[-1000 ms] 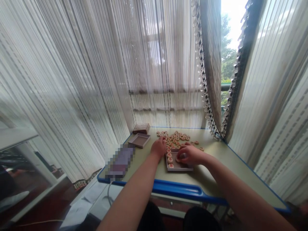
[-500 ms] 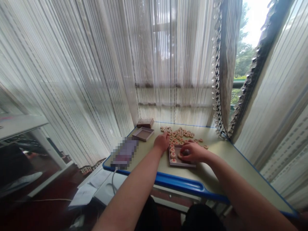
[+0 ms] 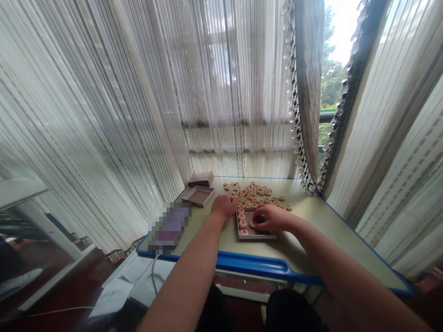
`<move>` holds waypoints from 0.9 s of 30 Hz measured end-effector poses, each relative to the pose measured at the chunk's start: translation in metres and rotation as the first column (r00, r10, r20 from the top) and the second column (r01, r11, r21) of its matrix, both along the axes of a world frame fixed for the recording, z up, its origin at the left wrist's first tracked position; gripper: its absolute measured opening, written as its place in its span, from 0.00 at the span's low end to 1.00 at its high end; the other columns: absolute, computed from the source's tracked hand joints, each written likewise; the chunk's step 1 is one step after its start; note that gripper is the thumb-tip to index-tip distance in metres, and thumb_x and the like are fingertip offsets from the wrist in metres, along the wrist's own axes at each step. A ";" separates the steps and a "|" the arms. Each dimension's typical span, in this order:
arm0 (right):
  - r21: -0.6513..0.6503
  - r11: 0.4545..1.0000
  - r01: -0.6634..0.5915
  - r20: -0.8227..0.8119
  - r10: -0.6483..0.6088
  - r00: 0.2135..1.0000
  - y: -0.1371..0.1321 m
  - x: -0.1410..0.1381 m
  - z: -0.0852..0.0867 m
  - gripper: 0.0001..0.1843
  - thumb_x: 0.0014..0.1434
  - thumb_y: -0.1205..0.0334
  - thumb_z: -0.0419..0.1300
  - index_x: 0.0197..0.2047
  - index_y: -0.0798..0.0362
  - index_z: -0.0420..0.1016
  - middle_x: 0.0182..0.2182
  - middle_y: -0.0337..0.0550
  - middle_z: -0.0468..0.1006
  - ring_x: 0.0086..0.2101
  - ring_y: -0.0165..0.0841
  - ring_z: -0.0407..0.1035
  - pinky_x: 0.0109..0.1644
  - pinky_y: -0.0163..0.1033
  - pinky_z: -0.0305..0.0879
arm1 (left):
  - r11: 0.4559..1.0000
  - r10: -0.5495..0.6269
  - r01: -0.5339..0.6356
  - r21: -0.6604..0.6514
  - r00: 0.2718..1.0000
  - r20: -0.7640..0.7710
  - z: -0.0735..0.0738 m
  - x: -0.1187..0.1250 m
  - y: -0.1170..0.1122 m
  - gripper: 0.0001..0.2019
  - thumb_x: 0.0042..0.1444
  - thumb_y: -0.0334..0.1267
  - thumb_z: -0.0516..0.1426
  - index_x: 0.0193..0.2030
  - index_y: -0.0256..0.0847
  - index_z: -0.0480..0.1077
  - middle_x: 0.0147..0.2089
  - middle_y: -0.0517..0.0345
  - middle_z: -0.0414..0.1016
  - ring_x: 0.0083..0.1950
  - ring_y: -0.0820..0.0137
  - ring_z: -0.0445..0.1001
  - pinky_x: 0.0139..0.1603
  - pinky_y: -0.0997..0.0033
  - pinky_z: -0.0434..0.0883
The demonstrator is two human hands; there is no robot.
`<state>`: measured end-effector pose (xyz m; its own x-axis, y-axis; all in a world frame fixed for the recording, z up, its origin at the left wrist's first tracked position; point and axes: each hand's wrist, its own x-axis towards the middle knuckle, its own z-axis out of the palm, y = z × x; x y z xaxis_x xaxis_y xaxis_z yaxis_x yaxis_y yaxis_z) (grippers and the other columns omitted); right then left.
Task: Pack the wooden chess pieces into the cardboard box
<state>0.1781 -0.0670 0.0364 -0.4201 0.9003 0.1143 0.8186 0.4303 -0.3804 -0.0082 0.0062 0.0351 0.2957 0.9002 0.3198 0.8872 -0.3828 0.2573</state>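
Inside a shallow open box [image 3: 258, 237], a column of xiangqi pieces [image 3: 243, 223] with red characters lines the left wall. My right hand [image 3: 272, 216] reaches into the box from the right, its thumb and fingers closed on a round xiangqi piece [image 3: 253, 225] low over the box floor. My left hand [image 3: 224, 205] is curled at the box's far left corner, beside the loose pieces. Its fingertips are turned away, so what they hold, if anything, is hidden. Many more loose xiangqi pieces [image 3: 254, 189] lie scattered behind the box.
An open box lid [image 3: 199, 196] sits at the table's left, with a folded brown board or case [image 3: 201, 178] behind it. A blurred-out phone-like device [image 3: 171, 228] with a cable lies near the left edge. Striped curtains [image 3: 145, 92] hang behind the blue-edged table [image 3: 332, 240].
The view has turned slightly right, shifting everything left in the picture. My left hand has drawn back a little from the loose pieces and curled more. My right hand stays in the box.
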 end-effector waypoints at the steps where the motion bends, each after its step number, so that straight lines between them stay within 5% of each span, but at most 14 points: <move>1: 0.017 1.000 -0.003 -0.001 0.003 1.000 0.000 0.000 0.000 0.16 0.48 0.48 0.58 0.33 0.50 0.77 0.32 0.43 0.78 0.34 0.36 0.68 0.38 0.38 0.61 | 1.000 -0.008 0.007 -0.027 1.000 -0.007 0.000 -0.001 0.000 0.18 0.55 0.42 0.46 0.29 0.37 0.75 0.32 0.49 0.77 0.34 0.69 0.72 0.35 0.73 0.63; 13: 0.077 0.997 0.010 -0.019 -0.009 1.000 -0.003 -0.001 0.005 0.15 0.48 0.50 0.59 0.34 0.51 0.77 0.30 0.43 0.76 0.32 0.34 0.67 0.36 0.37 0.60 | 0.996 -0.084 0.083 -0.028 0.996 -0.022 -0.001 0.000 0.002 0.12 0.49 0.36 0.50 0.32 0.39 0.75 0.33 0.52 0.76 0.34 0.69 0.71 0.34 0.73 0.64; 22: 0.130 0.975 -0.180 -0.104 0.194 0.976 -0.017 -0.024 0.011 0.13 0.49 0.52 0.58 0.32 0.53 0.76 0.28 0.41 0.74 0.29 0.30 0.66 0.34 0.33 0.60 | 0.996 -0.081 0.083 0.024 0.995 -0.060 -0.001 0.001 0.001 0.15 0.53 0.36 0.47 0.31 0.38 0.75 0.36 0.50 0.77 0.37 0.68 0.72 0.37 0.72 0.64; 27: 0.124 0.973 -0.195 -0.082 0.205 0.975 -0.019 -0.031 0.008 0.12 0.50 0.53 0.58 0.31 0.53 0.75 0.27 0.40 0.73 0.29 0.30 0.65 0.33 0.33 0.59 | 0.996 -0.085 0.086 0.013 0.994 -0.065 -0.003 0.001 0.001 0.14 0.53 0.36 0.47 0.32 0.39 0.75 0.36 0.49 0.77 0.37 0.68 0.72 0.37 0.71 0.64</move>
